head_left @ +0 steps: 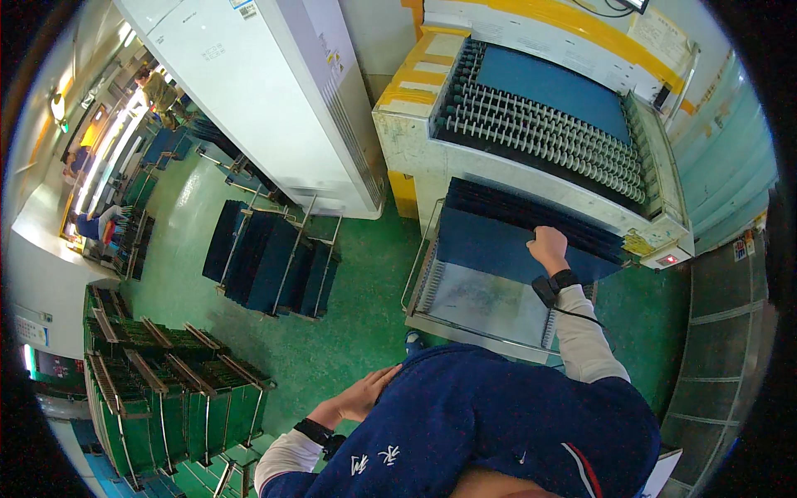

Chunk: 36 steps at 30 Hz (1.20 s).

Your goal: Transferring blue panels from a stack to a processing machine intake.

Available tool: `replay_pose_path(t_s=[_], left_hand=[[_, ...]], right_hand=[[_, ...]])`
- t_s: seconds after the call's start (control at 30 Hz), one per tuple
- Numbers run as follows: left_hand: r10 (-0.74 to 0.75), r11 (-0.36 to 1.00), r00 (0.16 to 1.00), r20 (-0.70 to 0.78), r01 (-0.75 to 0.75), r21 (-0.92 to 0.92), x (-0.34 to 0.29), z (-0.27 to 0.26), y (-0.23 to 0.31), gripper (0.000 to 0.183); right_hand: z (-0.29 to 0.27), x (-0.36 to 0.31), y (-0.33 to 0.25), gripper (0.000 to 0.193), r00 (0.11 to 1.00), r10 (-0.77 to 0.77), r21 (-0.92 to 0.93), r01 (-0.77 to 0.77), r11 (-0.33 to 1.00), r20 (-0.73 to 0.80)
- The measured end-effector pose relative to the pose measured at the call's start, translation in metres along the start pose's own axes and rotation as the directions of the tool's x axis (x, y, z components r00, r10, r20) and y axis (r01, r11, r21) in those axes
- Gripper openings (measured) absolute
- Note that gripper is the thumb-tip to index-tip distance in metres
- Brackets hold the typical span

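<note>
My right hand (550, 247) is closed at the upper edge of a flat dark-blue panel (477, 245), the front one of several standing in a wheeled metal rack (432, 324). Its fingertips are partly hidden, but they appear to pinch that edge. More blue panels (515, 209) lean behind it, close to the machine. My left hand (365, 395) lies flat against my side on the dark-blue jacket (473, 398), fingers stretched and holding nothing. Black bands circle both wrists, and a cable runs from the right one.
Behind the rack stands a machine (531, 174) with rows of rollers; a blue panel (556, 87) lies on them. Another rack of blue panels (270, 257) stands left, beside a tall white cabinet (266, 100). Racks of green panels (174, 407) fill the lower left. Other people work far left.
</note>
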State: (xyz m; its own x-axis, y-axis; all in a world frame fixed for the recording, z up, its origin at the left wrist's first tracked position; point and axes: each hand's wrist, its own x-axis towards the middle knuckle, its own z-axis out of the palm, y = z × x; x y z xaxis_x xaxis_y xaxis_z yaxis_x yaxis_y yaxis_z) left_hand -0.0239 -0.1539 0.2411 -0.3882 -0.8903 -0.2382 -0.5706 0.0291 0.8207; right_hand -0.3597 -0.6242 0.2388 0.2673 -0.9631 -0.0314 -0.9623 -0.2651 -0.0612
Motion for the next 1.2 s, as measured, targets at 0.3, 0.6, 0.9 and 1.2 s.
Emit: replay_pose_path(t_s=[0.3, 0.6, 0.9, 1.2], left_hand=[[-0.009, 1.0, 1.0, 0.02, 0.009, 0.022, 0.003, -0.007, 0.005, 0.102], [-0.025, 1.0, 0.999, 0.036, 0.026, -0.005, 0.005, -0.013, 0.01, 0.101], [0.051, 0.997, 0.998, 0.026, -0.052, 0.058, 0.005, -0.003, -0.002, 0.102], [-0.015, 1.0, 0.999, 0.03, 0.015, -0.011, 0.005, -0.008, 0.013, 0.103]], right_hand=[[0.0, 0.001, -0.001, 0.028, 1.0, 0.02, 0.002, -0.02, 1.0, 0.018], [0.002, 0.003, 0.0, 0.031, 0.999, 0.019, -0.012, -0.019, 1.0, 0.025], [-0.001, 0.003, 0.0, 0.03, 0.999, 0.019, -0.005, -0.019, 1.0, 0.037], [0.0, 0.003, 0.001, 0.029, 1.0, 0.008, 0.005, -0.008, 1.0, 0.03]])
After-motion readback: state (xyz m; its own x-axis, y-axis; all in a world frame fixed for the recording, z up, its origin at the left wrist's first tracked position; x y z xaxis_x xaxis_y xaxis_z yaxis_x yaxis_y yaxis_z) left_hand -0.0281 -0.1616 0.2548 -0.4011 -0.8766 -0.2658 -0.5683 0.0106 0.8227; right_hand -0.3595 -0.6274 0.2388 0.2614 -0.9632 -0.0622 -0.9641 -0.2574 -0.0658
